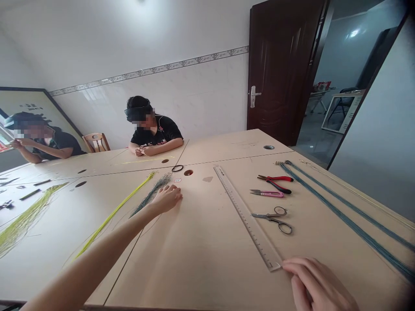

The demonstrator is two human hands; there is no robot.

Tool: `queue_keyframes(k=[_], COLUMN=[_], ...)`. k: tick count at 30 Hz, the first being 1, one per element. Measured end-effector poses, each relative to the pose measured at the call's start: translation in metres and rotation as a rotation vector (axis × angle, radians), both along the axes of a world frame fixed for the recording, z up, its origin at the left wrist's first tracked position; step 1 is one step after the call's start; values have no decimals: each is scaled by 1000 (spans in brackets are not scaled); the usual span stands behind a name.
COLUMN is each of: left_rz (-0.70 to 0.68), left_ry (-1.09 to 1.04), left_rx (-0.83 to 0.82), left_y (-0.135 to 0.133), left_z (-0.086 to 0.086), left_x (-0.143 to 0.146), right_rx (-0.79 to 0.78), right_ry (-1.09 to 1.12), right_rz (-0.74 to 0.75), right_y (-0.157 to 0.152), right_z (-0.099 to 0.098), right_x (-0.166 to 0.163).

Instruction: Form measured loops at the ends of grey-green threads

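My left hand is stretched far out across the table, fingers curled loosely down at the end of a grey-blue bundle of thin strands. A small white tag lies just beyond its fingertips. Beside the grey bundle runs a long yellow-green bundle. My right hand rests near the front edge, fingers flat and together, touching the near end of a long clear ruler. Neither hand visibly holds anything.
Right of the ruler lie metal scissors, pink thread snips and red-handled pliers. Long blue strands run along the right side. A black ring sits near cable holes. Two people sit at the far side; an open door stands behind.
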State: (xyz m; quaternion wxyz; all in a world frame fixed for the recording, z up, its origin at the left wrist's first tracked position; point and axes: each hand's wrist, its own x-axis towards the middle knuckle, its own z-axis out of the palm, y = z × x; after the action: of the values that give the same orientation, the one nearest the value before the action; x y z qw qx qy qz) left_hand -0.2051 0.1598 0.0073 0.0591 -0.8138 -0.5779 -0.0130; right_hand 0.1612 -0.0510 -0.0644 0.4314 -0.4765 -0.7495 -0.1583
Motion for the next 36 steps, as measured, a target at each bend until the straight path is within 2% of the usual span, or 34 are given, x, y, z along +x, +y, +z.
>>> queue_keyframes(k=[5,11,15,18,23,27,29,32,36], left_rz=[-103,-315,-418,-516,-673,-722,-685,-554,-381], left_ry=[-17,-94,-148,-240,-262,-437,-637,-959,-1201], left_rx=[28,13,-16,27,241,234,139,-34,-183], left_y=[-44,-124,-176,-203,-219,-224,-225,-221,-204], left_z=[-1,-5,-15,-26,-36,-35,-34,-29,-8], left_x=[41,88,104,108,110,114,119,128,139], right_rx=[-36,-41,-66,-89,-112,-118,-117,-124,-148], right_ry=[66,90,79,88,72,69,74,89,109], right_rz=[-7,-22,-24,-21,-12,-14,-18,-29,-38], right_y=[-2,-4,-5,-6,-6,-6,-6,-5,-4], right_z=[4,3,2,4,5,3,4,7,10], right_x=[-7,-8,-6,-7,-6,-6,-7,-9,-12])
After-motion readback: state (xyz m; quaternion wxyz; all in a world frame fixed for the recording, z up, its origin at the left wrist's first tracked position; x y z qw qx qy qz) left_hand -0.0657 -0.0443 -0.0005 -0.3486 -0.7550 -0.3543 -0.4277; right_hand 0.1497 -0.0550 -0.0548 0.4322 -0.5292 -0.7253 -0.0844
